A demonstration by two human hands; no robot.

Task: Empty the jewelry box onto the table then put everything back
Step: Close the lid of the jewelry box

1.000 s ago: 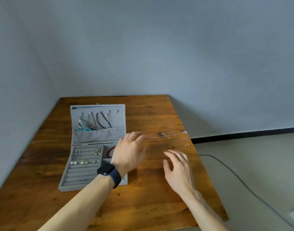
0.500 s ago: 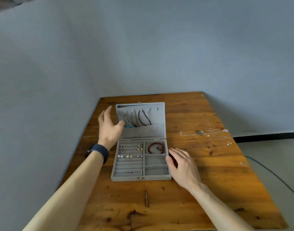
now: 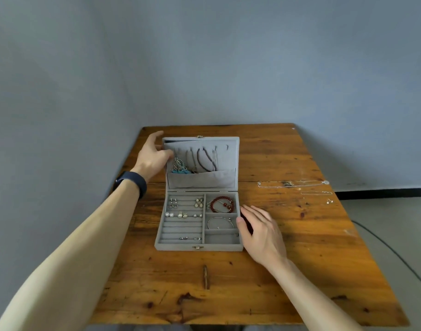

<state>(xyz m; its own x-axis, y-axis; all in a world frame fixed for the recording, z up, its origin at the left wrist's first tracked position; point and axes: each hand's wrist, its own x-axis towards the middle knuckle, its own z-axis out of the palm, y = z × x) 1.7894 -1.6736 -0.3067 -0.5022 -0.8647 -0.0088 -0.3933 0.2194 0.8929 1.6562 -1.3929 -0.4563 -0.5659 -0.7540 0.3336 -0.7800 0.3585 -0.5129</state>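
**Wooden surface, box mostly full: unhook the lid pieces one at a time**

Grey walls meet behind a worn wooden surface [image 3: 276, 271]. The box [image 3: 176, 247] lies open on it toward the left, with its lid [image 3: 231, 144] tipped back. Most of the jewellery is inside. Necklaces [image 3: 206, 158] hang from hooks in the lid, their tails tucked into a pocket [image 3: 204, 181]. A silver and turquoise cluster [image 3: 178, 164] sits at the lid's left. Earrings [image 3: 183, 215] fill the rolls, and a red bracelet [image 3: 222, 204] and a bangle [image 3: 220, 223] take two of the right-side compartments. Fine chains [image 3: 290, 184] and a stud [image 3: 329, 201] lie out on the surface, well to the right.

The left hand [image 3: 154, 158] is at the lid's left edge. Its thumb is on the lining just beside the cluster, and its fingers are spread and loosely bent, gripping nothing that shows. The right hand [image 3: 259, 228] lies flat and relaxed on the surface, thumb against the box's right wall.

Emptying looks barely begun. To do it well, the right hand should brace the base so the light box does not slide or the lid swing. The cluster looks prone to tangling, so pinch it near its hook, lift it up and off, then draw any tail from the pocket slowly. Take one piece at a time and lay each out straight, apart from the chains, so that refilling is easy.
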